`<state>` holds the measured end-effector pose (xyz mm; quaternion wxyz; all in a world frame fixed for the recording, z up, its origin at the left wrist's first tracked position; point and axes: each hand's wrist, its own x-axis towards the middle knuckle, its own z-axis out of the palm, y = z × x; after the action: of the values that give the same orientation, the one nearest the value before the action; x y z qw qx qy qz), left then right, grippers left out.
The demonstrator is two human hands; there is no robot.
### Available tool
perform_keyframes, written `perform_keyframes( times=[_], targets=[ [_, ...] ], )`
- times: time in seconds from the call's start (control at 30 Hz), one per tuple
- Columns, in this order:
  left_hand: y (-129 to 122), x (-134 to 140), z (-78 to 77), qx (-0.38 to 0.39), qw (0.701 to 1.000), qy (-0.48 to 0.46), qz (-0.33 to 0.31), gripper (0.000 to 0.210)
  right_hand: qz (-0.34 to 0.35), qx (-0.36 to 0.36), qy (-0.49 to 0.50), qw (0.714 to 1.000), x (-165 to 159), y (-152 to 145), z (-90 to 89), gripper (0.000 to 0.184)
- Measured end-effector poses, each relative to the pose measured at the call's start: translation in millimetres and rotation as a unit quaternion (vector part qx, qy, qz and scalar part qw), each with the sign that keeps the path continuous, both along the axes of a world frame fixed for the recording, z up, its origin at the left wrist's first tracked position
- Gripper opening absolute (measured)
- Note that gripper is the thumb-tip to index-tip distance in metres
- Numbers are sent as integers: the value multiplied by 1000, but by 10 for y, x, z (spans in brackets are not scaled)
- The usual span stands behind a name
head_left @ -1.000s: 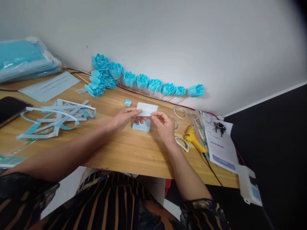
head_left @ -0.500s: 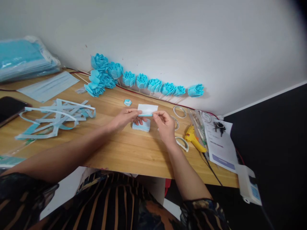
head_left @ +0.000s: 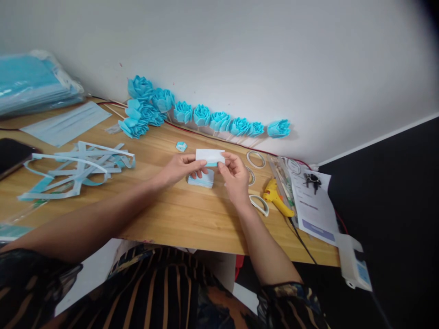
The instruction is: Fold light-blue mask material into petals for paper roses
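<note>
A small white fabric piece (head_left: 210,156) with a blue folded lower edge is stretched between my two hands above the table. My left hand (head_left: 185,167) pinches its left end, thumb along the blue fold. At the other end, the fingers and thumb of my right hand (head_left: 234,175) grip the corner. Just beneath lies a stack of pale blue cut pieces (head_left: 201,179), partly hidden by my left fingers. A small blue-and-white hexagonal piece (head_left: 181,146) rests behind my left hand.
Blue fabric flowers (head_left: 202,115) on sticks line the wall. Cut strips (head_left: 80,167), a flat mask sheet (head_left: 66,123), a phone (head_left: 15,157) and bagged masks (head_left: 30,84) lie left. Tape rolls (head_left: 259,205), a yellow glue gun (head_left: 277,196), papers (head_left: 315,208) and keys (head_left: 313,180) sit right.
The blue lower edge of the fabric piece now shows as a wider folded band. My left thumb has slid right along it. The camera view has shifted slightly.
</note>
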<state>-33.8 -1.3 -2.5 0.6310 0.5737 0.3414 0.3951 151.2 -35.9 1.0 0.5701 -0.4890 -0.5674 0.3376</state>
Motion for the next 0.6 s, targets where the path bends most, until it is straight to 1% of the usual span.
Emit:
perform_keyframes(
  times=[0.13, 0.23, 0.3, 0.37, 0.47, 0.53, 0.6],
  targets=[
    [20, -12, -11, 17, 999, 12, 36, 32, 27, -17, 9, 999, -5, 5, -27, 35],
    [31, -13, -14, 17, 998, 12, 51, 28, 67, -52, 9, 996, -4, 8, -33, 53],
    [23, -6, -11, 24, 998, 34, 45, 26, 85, -61, 6, 995, 2, 9, -20, 63],
    [4, 4, -3, 30, 997, 59, 29, 22, 90, -62, 4, 994, 13, 9, 1, 64],
    [-24, 13, 15, 27, 997, 70, 2, 19, 93, -77, 1, 993, 31, 10, 15, 58],
    [-26, 10, 23, 23, 998, 64, 4, 18, 100, -94, -4, 991, 33, 11, 3, 55],
    [-13, 1, 25, 20, 998, 50, 15, 21, 110, -103, -5, 989, 25, 11, -20, 55]
  ],
)
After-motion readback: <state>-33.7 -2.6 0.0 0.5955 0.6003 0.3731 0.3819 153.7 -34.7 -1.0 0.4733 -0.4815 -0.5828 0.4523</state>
